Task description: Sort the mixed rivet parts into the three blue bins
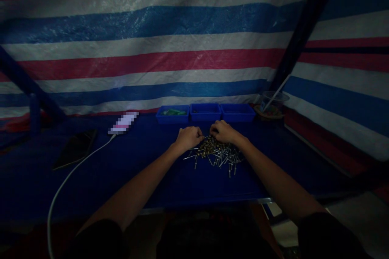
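Note:
A loose pile of small metal parts, silver pop rivets (pixel 223 156) with long thin pins and brass-coloured pieces (pixel 207 145), lies on the blue tabletop (pixel 146 182). My left hand (pixel 189 137) is closed in a pinch at the pile's far left edge, with a thin silver rivet shaft showing at its fingertips. Just to its right, my right hand (pixel 224 131) curls over the far side of the pile, fingers pinched close to the same shaft. What the right fingertips hold is hidden. Several rivets are scattered at the near edge of the pile.
Three blue trays (pixel 206 112) line the back; the left one holds something green (pixel 173 112). At the back right stands a clear plastic cup (pixel 275 98) with a white stick. Left are a lit phone (pixel 123 123) on a white cable (pixel 68 180) and a dark tablet-like slab (pixel 75 148).

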A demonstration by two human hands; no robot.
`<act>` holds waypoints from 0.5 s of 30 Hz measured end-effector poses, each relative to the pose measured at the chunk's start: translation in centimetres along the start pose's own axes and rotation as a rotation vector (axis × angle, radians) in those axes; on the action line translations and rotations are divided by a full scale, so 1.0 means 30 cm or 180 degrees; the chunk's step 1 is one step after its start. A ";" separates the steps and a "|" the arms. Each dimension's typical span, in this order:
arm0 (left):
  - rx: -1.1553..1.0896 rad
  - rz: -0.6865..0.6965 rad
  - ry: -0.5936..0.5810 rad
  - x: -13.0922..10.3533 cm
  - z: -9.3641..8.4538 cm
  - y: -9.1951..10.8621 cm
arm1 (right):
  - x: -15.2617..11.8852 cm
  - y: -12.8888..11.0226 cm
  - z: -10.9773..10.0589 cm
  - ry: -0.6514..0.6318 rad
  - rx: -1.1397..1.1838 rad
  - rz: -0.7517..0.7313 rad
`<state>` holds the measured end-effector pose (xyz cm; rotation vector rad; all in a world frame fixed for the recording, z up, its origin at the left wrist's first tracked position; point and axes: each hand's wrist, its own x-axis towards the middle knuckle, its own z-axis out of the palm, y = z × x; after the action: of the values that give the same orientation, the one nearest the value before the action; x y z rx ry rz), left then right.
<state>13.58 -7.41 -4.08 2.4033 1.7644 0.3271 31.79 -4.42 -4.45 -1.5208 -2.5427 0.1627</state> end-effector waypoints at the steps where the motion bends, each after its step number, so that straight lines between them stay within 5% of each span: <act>1: 0.0085 0.0101 0.0053 -0.003 0.002 0.003 | 0.005 0.009 0.002 -0.0006 0.0043 0.0005; 7: 0.0543 0.0602 0.0262 -0.021 0.018 0.020 | 0.011 0.032 0.008 0.0022 0.0074 -0.0102; 15: -0.0143 0.0247 0.0574 -0.004 -0.001 -0.003 | -0.017 -0.016 -0.033 0.0419 -0.0081 -0.0662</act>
<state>13.47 -7.49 -4.08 2.4843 1.7148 0.6038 31.82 -5.11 -3.43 -1.2205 -2.5837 0.0025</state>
